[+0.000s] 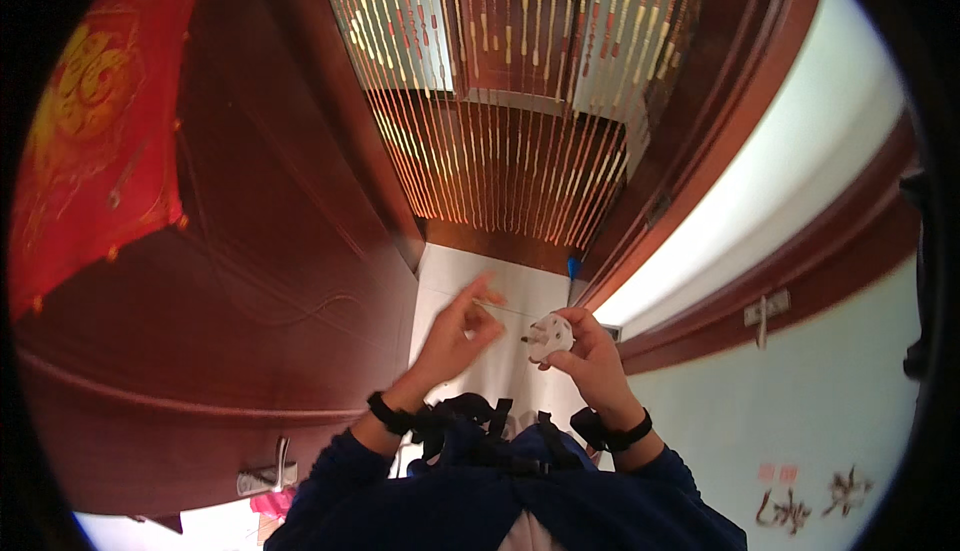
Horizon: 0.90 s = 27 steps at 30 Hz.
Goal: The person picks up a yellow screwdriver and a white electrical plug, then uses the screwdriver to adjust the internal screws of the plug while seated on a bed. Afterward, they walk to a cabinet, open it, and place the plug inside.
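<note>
My right hand [598, 363] grips a white plug adapter [552, 339] between thumb and fingers, at chest-front height over the floor. Its metal prongs point left, toward my other hand. To the left of it, apart from the adapter, my left hand [456, 339] hangs in the air with nothing visible in it. Its thumb and index finger curve toward each other, while other fingers stretch forward. Both wrists wear black bands.
A beaded curtain [490, 151] hangs in the doorway ahead. A dark red wooden door [290, 281] with a metal handle [270, 476] stands on my left, bearing a red cloth hanging [100, 121]. On the right is a pale panel [720, 401] with another handle [765, 316]. Light tiles [480, 271] lie below.
</note>
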{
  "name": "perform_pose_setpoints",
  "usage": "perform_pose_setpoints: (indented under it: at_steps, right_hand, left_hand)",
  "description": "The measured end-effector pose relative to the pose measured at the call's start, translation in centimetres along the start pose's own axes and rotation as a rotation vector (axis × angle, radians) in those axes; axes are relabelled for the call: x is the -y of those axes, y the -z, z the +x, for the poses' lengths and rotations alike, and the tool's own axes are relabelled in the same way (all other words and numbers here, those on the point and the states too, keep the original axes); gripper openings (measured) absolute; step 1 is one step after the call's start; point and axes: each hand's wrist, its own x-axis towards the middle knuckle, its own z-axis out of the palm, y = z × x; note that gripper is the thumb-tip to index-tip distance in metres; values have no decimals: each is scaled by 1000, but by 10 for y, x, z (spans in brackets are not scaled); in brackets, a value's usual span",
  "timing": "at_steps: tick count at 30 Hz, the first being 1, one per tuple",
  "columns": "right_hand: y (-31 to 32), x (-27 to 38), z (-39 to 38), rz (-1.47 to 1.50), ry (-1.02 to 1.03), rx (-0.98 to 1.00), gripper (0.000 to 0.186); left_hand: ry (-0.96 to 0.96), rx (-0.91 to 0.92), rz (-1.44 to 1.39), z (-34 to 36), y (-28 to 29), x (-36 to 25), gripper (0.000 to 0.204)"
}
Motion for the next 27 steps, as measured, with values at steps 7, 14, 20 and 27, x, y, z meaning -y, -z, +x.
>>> perform_pose_setpoints:
  at_steps: [7,14,20,27]
  right_hand:
    - [34,16,198,211,12,29,52]
    - [37,60,404,474,-128,75,41]
    - [57,69,575,581,-152,130,36]
    - [115,83,791,498,-267,163,44]
  left_hand:
    - [-144,-42,164,263,94,43,53]
    - [-371,111,474,516,119,75,57]
    - [-189,-542,233,668,229,91,59]
    - [-499,-1171,282,726,391,70,80]
